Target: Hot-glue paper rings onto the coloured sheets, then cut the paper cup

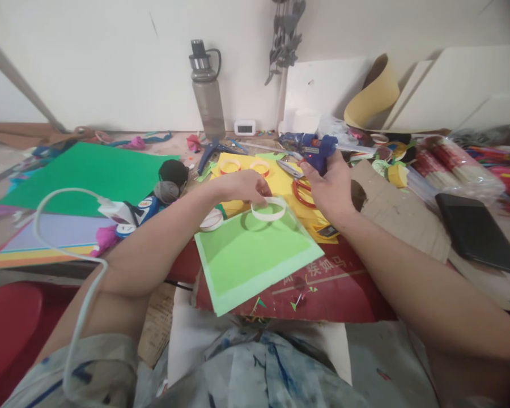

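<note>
My left hand [249, 186] pinches the rim of a white paper ring [268, 215] over a light green sheet with a paler border [250, 246]. The ring appears to touch the sheet, though I cannot tell for sure. In my right hand [335, 192] is a blue glue gun [314, 146], its nozzle pointing left and a clear glue stick at its back. Under that hand lie scissors with red handles [302, 194] on yellow paper [280, 180]. Two more rings, a left one [230, 166] and a right one [260, 168], rest on the yellow paper. A round white roll [211, 220] sits beside my left wrist.
Behind stand a grey water bottle [208, 99] and a small white digital clock [245, 127]. Green card [85, 175] lies left, near a white cable [74, 191]. A black phone [480, 232] and cardboard [402, 212] are right. The red board [348, 289] carries paper scraps.
</note>
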The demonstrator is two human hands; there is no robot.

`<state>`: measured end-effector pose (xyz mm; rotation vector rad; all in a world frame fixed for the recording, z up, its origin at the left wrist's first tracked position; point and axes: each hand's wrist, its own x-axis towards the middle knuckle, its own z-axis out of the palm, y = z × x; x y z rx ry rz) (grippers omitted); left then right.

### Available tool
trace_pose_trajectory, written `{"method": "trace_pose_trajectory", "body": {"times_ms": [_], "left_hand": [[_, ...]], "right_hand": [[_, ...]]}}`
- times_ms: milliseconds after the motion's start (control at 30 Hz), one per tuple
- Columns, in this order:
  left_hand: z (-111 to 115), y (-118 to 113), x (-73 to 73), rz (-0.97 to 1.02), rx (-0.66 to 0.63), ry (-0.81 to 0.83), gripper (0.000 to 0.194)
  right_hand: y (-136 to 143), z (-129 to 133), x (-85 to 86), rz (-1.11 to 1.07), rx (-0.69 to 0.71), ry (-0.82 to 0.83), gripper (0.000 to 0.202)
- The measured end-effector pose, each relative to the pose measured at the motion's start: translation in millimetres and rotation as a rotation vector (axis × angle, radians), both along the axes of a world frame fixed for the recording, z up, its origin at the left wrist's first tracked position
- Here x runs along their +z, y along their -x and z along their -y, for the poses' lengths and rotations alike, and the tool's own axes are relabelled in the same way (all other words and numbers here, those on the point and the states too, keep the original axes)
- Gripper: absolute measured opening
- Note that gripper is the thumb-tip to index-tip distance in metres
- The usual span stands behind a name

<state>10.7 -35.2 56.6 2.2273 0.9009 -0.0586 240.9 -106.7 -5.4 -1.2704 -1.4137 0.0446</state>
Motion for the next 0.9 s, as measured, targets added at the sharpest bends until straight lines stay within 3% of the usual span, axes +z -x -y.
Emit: {"method": "trace_pose_trajectory", "body": {"times_ms": [167, 267, 400, 500, 633, 900], "left_hand": [[-19, 14, -1.8, 0.146, 0.424, 0.009, 0.016], [-24, 20, -2.4, 0.187, 0.569, -0.056, 0.014], [-20, 23, 1.3, 0.215, 0.556, -0.281, 0.014], [-14, 21, 4.2, 0.259, 0.547, -0.309, 0.019], [-13, 22, 5.6, 0.318, 0.512, -0.269, 0.016], [-28, 35, 0.8, 0.447, 0.393, -0.01, 0.027]], "right_hand": [[0, 2, 2.6, 0.006, -0.038, -0.025, 0.055], [-1, 1, 1.7, -0.002, -0.055, -0.012, 0.052], [-2, 0, -0.1, -0.013, -0.055, -0.007, 0.049], [-3, -2, -2.3, -0.032, -0.039, -0.008, 0.049], [-5, -5, -5.6, -0.045, -0.004, 0.004, 0.053], [-4, -3, -3.9, -0.054, -0.018, -0.012, 0.049]]}}
